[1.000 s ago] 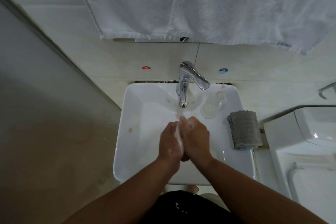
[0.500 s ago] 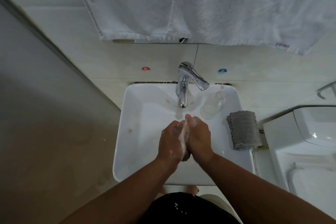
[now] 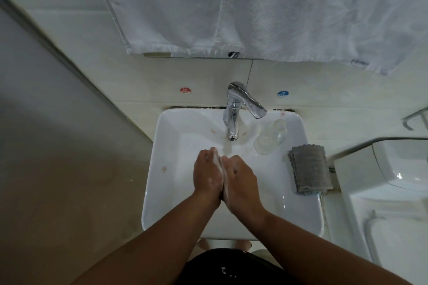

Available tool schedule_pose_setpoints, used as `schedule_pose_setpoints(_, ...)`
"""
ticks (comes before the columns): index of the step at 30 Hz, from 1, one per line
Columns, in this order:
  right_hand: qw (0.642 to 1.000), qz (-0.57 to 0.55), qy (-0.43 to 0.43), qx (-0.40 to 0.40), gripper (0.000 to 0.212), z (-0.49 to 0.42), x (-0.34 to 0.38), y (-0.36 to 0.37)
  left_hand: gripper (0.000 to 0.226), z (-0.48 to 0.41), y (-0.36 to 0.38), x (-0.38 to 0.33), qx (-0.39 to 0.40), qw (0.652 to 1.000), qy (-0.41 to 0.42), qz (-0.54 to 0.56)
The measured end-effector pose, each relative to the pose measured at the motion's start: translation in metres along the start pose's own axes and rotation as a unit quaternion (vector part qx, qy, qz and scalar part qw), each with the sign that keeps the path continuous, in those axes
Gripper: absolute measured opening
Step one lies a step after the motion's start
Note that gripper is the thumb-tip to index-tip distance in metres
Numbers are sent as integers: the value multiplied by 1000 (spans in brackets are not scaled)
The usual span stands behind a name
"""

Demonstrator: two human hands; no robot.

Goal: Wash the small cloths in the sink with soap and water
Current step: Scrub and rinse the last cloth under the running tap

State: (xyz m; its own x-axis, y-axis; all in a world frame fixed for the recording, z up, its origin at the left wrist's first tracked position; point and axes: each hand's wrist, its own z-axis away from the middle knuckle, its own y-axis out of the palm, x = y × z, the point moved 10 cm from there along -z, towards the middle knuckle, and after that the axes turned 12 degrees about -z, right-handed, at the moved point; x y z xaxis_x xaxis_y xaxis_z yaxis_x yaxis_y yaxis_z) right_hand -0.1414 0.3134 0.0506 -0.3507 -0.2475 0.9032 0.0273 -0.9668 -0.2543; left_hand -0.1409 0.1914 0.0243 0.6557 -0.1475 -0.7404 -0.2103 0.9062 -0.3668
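Head view: both hands meet palm to palm over the middle of the sink (image 3: 176, 203), just below the tap (image 3: 232, 120), probably so anything that drips falls into the basin and the water is in reach. The left hand (image 3: 207, 174) and right hand (image 3: 242, 179) have their fingers bent toward each other, with a white soapy strip (image 3: 220, 169) squeezed between them. Whether that is a small cloth or only lather I cannot tell, nor how firmly either hand holds it. This looks like the scrubbing step.

A folded grey cloth (image 3: 309, 170) lies on the sink's right rim, apart from the hands, seemingly kept out of the wet. A clear bottle (image 3: 269, 137) lies tilted on the rim between the tap and that cloth. A white towel (image 3: 254, 7) hangs on the wall above.
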Motion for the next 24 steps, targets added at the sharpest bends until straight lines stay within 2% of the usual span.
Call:
schedule_pose_setpoints(2,999,18,-15,-30,40,-14,0,-11,34,12,12,-4,47,998,22,18)
schedule_pose_setpoints(5,996,-20,46,-69,37,-39,-16,-29,35,31,34,1,130,991,22,-15)
schedule_pose_setpoints(7,992,-58,83,-79,32,-34,-30,-27,35,20,33,4,108,993,24,-28)
schedule_pose_setpoints(11,994,-77,70,-12,33,-9,-29,2,31,-8,8,13,14,1000,-5,-4)
schedule_pose_setpoints(13,997,-58,41,-19,33,-14,-22,-2,30,-3,8,12,39,999,4,1)
schedule_pose_setpoints(15,997,-36,41,-56,36,-27,-21,-17,33,11,20,9,97,995,26,-9)
schedule_pose_setpoints(17,990,-91,64,-84,41,-35,-26,-26,35,20,29,6,127,990,45,-38)
schedule_pose_setpoints(20,995,-54,55,-62,39,-23,-22,-18,28,3,22,8,71,996,39,-43)
schedule_pose_setpoints(23,999,-34,-10,5,34,-7,-6,0,22,-8,10,11,19,996,32,-87)
schedule_pose_setpoints(24,999,-20,-30,6,35,-8,-1,-1,24,-4,9,12,24,997,21,-65)
